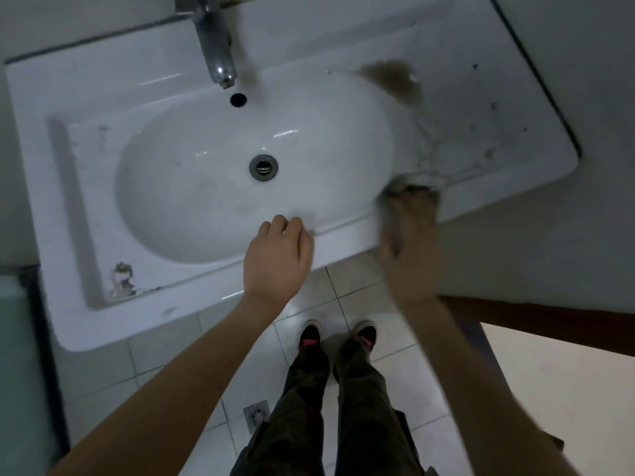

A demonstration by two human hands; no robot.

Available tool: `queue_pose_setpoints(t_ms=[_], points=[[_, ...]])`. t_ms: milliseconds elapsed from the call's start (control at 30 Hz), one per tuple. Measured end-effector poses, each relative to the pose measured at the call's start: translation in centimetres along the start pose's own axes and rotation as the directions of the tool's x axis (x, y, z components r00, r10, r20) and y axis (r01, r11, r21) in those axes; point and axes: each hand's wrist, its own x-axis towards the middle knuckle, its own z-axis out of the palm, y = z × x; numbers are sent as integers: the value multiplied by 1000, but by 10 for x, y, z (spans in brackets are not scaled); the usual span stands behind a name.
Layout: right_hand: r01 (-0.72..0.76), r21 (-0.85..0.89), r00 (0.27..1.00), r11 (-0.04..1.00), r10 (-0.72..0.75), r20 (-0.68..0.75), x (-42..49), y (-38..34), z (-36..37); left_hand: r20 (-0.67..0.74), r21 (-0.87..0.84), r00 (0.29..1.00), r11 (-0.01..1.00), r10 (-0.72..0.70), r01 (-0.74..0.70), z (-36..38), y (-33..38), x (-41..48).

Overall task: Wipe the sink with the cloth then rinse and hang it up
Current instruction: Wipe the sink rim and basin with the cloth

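The white sink [192, 297] fills the upper view, with an oval basin, a metal drain [263, 167] and a chrome tap [214, 46] at the back. My right hand [410, 249], blurred by motion, lies flat on the sink's front right rim. Its fingers press a dark, crumpled cloth [400, 190] that shows just past the fingertips. My left hand [278, 259] rests on the front rim near the middle, fingers curled under and holding nothing.
A brown stain [391, 77] and grey smears [429, 149] mark the right ledge. The front left corner has a chipped patch [122, 280]. Below are white floor tiles, a floor drain [256, 413] and my feet in dark shoes [338, 333]. A wall stands at the right.
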Motion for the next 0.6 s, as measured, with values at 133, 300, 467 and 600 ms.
queue_pose_setpoints(t_ms=[133, 300, 467, 600], points=[[320, 54, 904, 946, -321, 280, -36, -44, 18, 15, 6, 1000, 1000, 23, -23, -1, -5, 0], [223, 41, 943, 974, -226, 244, 17, 56, -28, -6, 28, 1000, 1000, -8, 8, 3, -3, 0], [-158, 40, 987, 987, 159, -20, 15, 44, -17, -17, 36, 1000, 999, -16, 17, 5, -3, -1], [35, 70, 995, 997, -41, 92, -17, -23, 12, -17, 46, 999, 998, -36, 37, 5, 0, -1]])
